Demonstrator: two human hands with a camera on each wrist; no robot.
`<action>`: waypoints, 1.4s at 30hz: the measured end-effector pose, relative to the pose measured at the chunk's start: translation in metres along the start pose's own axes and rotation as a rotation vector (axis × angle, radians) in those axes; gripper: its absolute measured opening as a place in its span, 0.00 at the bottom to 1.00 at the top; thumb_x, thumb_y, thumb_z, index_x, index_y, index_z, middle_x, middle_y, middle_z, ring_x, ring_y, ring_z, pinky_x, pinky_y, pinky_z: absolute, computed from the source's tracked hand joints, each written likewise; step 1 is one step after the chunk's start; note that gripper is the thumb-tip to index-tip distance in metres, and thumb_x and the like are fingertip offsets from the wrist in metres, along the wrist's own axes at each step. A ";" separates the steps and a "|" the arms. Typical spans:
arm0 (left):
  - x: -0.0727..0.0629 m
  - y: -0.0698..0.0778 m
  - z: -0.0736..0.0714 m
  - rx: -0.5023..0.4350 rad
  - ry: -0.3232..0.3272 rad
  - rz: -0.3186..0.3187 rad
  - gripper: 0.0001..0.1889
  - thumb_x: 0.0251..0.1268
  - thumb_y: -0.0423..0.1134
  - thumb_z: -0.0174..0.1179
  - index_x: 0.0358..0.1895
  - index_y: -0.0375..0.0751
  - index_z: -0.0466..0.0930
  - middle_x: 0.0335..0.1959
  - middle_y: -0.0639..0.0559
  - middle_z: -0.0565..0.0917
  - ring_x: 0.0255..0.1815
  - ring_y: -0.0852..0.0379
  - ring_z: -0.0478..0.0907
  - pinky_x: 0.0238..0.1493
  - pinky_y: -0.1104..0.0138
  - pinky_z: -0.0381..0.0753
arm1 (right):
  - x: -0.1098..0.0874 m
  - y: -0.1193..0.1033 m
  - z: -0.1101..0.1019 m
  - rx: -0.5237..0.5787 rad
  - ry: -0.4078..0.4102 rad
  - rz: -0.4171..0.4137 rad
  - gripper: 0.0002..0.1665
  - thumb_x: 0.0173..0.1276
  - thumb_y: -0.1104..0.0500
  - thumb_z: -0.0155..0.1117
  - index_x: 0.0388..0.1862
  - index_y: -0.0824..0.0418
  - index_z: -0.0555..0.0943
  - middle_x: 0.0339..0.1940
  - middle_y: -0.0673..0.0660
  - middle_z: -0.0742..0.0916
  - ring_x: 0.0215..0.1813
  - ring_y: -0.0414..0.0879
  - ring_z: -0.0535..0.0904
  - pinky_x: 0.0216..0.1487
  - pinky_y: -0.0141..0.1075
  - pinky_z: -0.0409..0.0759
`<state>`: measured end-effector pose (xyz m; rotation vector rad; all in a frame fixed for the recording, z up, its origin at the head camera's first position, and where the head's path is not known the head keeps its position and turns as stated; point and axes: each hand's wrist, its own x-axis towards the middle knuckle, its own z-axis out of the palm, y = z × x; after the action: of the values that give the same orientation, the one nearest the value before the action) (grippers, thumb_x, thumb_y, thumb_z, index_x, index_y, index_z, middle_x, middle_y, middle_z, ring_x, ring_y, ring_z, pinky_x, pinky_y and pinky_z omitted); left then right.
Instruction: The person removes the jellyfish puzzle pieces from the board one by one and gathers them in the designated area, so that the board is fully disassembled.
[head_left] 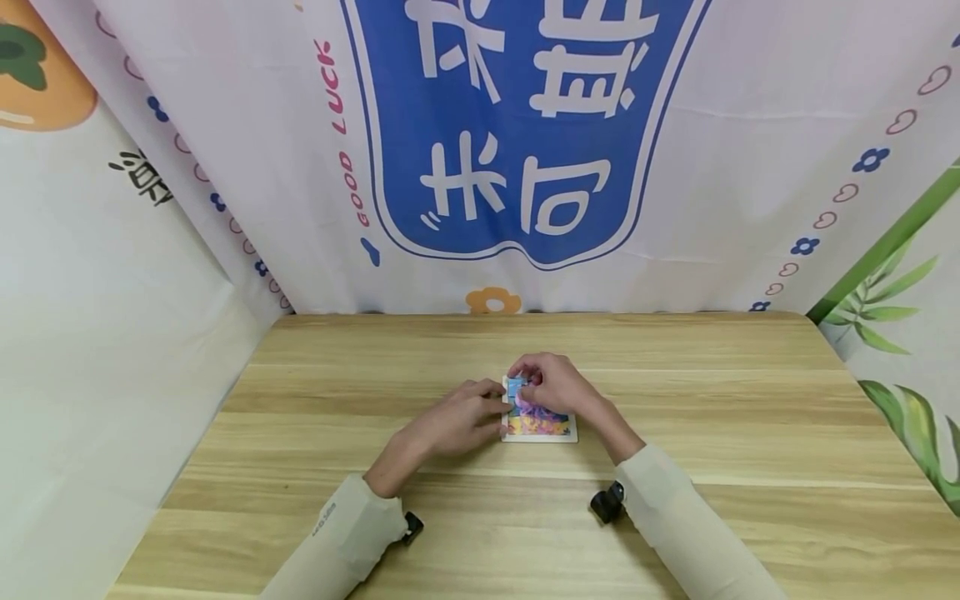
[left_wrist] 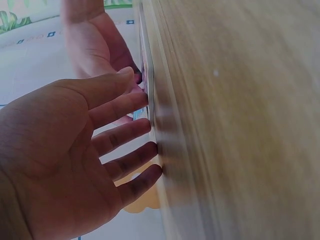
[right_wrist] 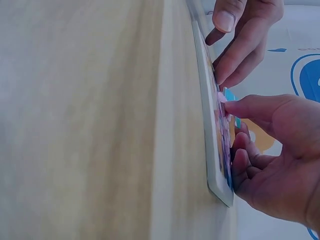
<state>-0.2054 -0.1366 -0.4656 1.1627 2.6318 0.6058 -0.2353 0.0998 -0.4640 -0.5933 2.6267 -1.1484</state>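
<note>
A small jigsaw puzzle (head_left: 538,427) with a bright picture and a white frame lies flat on the table. My left hand (head_left: 463,417) is at its left side, with fairly straight fingers (left_wrist: 122,137) spread along the edge and fingertips down by the tabletop. Over the upper part of the puzzle, my right hand (head_left: 561,385) pinches a small puzzle piece (right_wrist: 230,95) between thumb and fingers. The piece's blue edge stands up from the board in the right wrist view. Most of the piece and the puzzle's upper right are hidden under the right hand.
The wooden table (head_left: 712,400) extends around the puzzle on every side. Behind it hangs a printed cloth (head_left: 720,208) that meets the table's back edge. Each sleeve carries a black wrist device, one being the right device (head_left: 607,502) near the tabletop.
</note>
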 end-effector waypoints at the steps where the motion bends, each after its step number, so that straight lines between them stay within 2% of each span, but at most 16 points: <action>1: 0.001 -0.007 0.005 0.021 0.009 0.019 0.25 0.84 0.53 0.57 0.71 0.42 0.82 0.75 0.40 0.77 0.74 0.41 0.74 0.77 0.45 0.74 | 0.000 0.000 0.000 0.004 0.001 -0.001 0.16 0.70 0.67 0.72 0.55 0.58 0.89 0.47 0.56 0.89 0.42 0.45 0.80 0.47 0.37 0.81; 4: 0.000 0.000 0.000 0.006 -0.006 0.001 0.24 0.83 0.50 0.60 0.71 0.41 0.82 0.75 0.40 0.76 0.75 0.40 0.74 0.79 0.44 0.73 | -0.001 -0.002 0.000 0.011 0.003 -0.004 0.15 0.70 0.68 0.71 0.54 0.57 0.88 0.48 0.57 0.89 0.43 0.45 0.81 0.47 0.37 0.82; 5: -0.001 0.008 -0.005 -0.005 -0.016 -0.015 0.23 0.82 0.48 0.61 0.70 0.39 0.82 0.75 0.38 0.76 0.76 0.39 0.73 0.79 0.42 0.72 | -0.001 -0.002 -0.001 0.010 0.006 -0.007 0.15 0.71 0.68 0.70 0.54 0.58 0.88 0.48 0.57 0.90 0.43 0.45 0.81 0.48 0.37 0.82; 7: -0.002 0.012 -0.007 0.011 -0.022 -0.027 0.23 0.82 0.46 0.62 0.70 0.39 0.82 0.75 0.38 0.76 0.76 0.39 0.73 0.79 0.43 0.72 | -0.002 -0.003 -0.001 0.009 0.010 -0.011 0.15 0.72 0.69 0.67 0.54 0.58 0.89 0.47 0.57 0.90 0.43 0.45 0.82 0.48 0.37 0.83; 8: -0.003 0.021 -0.013 0.000 -0.031 -0.051 0.22 0.81 0.43 0.63 0.70 0.38 0.83 0.75 0.37 0.77 0.75 0.37 0.74 0.78 0.42 0.73 | -0.003 -0.004 -0.002 0.009 0.013 -0.013 0.14 0.73 0.69 0.66 0.54 0.58 0.89 0.47 0.57 0.90 0.42 0.44 0.82 0.48 0.37 0.83; 10: -0.004 0.023 -0.013 0.022 -0.034 -0.059 0.21 0.81 0.43 0.63 0.70 0.38 0.83 0.75 0.38 0.77 0.75 0.39 0.74 0.78 0.44 0.74 | -0.003 -0.004 -0.003 0.009 0.020 -0.016 0.14 0.74 0.69 0.63 0.53 0.59 0.89 0.45 0.57 0.91 0.41 0.44 0.81 0.46 0.36 0.83; 15: -0.005 0.024 -0.013 0.033 -0.040 -0.071 0.22 0.81 0.43 0.63 0.70 0.39 0.82 0.75 0.39 0.77 0.76 0.40 0.74 0.78 0.45 0.74 | 0.000 -0.001 -0.004 0.023 0.029 -0.016 0.14 0.75 0.68 0.62 0.51 0.58 0.90 0.43 0.55 0.91 0.40 0.43 0.80 0.44 0.34 0.81; 21: -0.005 0.025 -0.014 0.022 -0.040 -0.072 0.22 0.81 0.44 0.63 0.70 0.40 0.83 0.75 0.39 0.76 0.76 0.39 0.73 0.79 0.44 0.73 | -0.001 -0.001 -0.009 0.095 0.015 0.042 0.13 0.77 0.65 0.62 0.51 0.56 0.91 0.46 0.55 0.91 0.45 0.47 0.79 0.49 0.38 0.78; 30: -0.006 0.026 -0.015 0.013 -0.046 -0.110 0.23 0.81 0.46 0.63 0.72 0.40 0.81 0.77 0.40 0.75 0.79 0.39 0.71 0.81 0.44 0.71 | -0.008 0.002 -0.024 0.155 -0.017 0.099 0.13 0.78 0.62 0.61 0.54 0.58 0.90 0.48 0.55 0.90 0.47 0.48 0.79 0.50 0.37 0.76; 42: -0.006 0.028 -0.015 0.015 -0.054 -0.123 0.24 0.82 0.47 0.62 0.73 0.42 0.81 0.78 0.40 0.74 0.80 0.40 0.70 0.82 0.44 0.69 | -0.023 0.027 -0.043 0.160 -0.013 0.119 0.12 0.79 0.62 0.61 0.53 0.60 0.90 0.50 0.57 0.90 0.49 0.49 0.78 0.52 0.38 0.77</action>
<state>-0.1885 -0.1281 -0.4397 0.9972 2.6425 0.5252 -0.2372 0.1540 -0.4543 -0.4068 2.4914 -1.2964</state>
